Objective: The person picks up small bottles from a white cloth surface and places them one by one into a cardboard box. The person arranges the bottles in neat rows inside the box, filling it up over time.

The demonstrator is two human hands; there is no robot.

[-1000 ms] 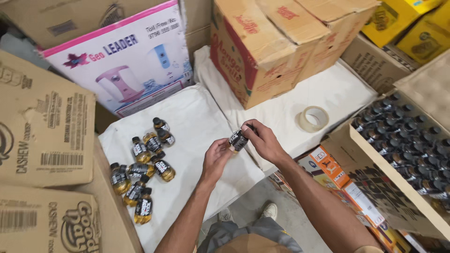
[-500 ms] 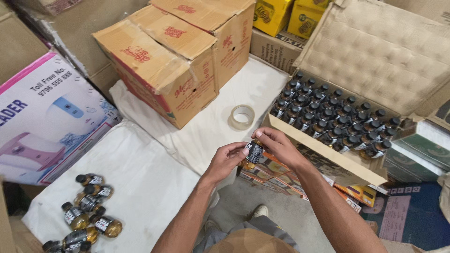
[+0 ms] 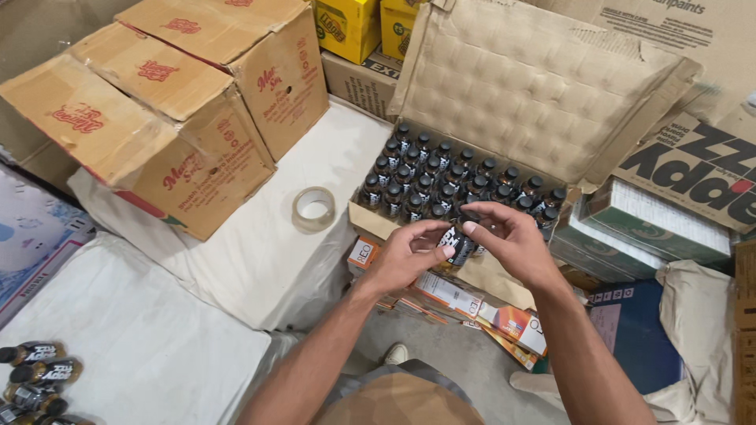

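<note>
2 stacked brown cartons (image 3: 181, 118) with red print sit at the left on a white cloth (image 3: 260, 260). Right of them an open cardboard box (image 3: 543, 86), its lid flap tipped back, holds rows of small dark bottles with black caps (image 3: 441, 177). Flat packs in green and orange (image 3: 661, 224) lie at the right and beneath the box. On the cloth just left of the box lies 1 roll of clear tape (image 3: 314, 208). 4 loose bottles (image 3: 35, 378) lie at the lower left. Both hands meet in front of the box's near edge: the left hand (image 3: 405, 256) and right hand (image 3: 512, 240) pinch 1 small dark bottle (image 3: 459, 245) between them, fingers closed around it, held in the air.
</note>
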